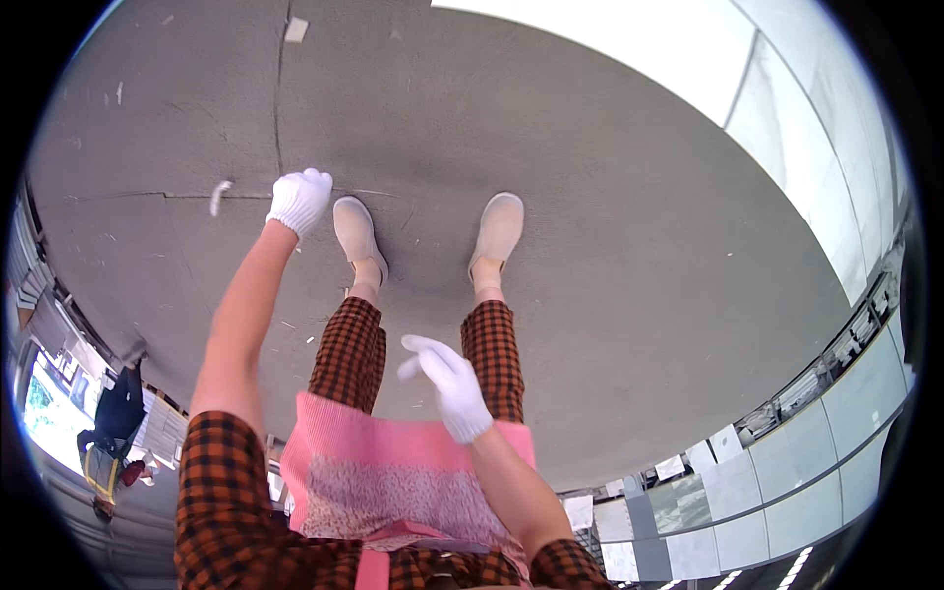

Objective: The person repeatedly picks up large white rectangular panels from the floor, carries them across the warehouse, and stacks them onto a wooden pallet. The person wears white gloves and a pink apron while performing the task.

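My left hand [301, 200], in a white knit glove, reaches out over the floor, just left of my left shoe [355, 228]. Its fingers are curled closed, and whatever they may hold is hidden. A small white scrap [220, 198] shows to the left of that hand. Nearer to me, my right hand [450, 383], gloved in white too, hangs in front of the pink apron [393, 472] and between my legs. Its fingers are stretched out and apart, with nothing in them.
Grey concrete floor [629, 295] with cracks and small scraps surrounds my feet. At the upper right lie large white slabs [678, 59]. Racked panels [796, 447] line the lower right. Another person [118, 413] is at the far left, beside a bright opening.
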A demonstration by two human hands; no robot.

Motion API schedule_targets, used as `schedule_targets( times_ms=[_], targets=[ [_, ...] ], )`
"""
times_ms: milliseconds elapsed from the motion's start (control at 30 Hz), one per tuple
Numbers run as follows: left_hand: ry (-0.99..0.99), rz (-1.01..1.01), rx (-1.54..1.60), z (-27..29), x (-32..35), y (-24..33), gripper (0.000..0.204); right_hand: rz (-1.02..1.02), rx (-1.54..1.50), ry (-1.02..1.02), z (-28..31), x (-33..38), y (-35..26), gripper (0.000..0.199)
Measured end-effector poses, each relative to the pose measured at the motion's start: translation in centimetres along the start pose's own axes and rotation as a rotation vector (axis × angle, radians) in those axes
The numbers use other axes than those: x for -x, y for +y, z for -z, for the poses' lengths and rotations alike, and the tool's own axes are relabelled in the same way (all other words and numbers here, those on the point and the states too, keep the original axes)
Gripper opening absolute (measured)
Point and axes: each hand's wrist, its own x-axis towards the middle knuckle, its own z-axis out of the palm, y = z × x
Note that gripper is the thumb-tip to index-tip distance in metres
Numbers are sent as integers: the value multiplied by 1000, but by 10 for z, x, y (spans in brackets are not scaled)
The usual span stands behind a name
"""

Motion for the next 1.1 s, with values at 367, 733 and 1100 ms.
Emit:
schedule_targets(
  times_ms=[367, 733, 1100],
  targets=[
    [-68, 287, 1544, 316, 81, -6, 18, 959, 862, 438, 17, 45, -94, 51],
    [-308, 15, 2598, 379, 19, 41, 31, 510, 1089, 9, 45, 125, -250, 16],
    [-375, 761, 1910, 335, -24, 103, 39, 150, 222, 480, 116, -10, -369, 33]
  ],
)
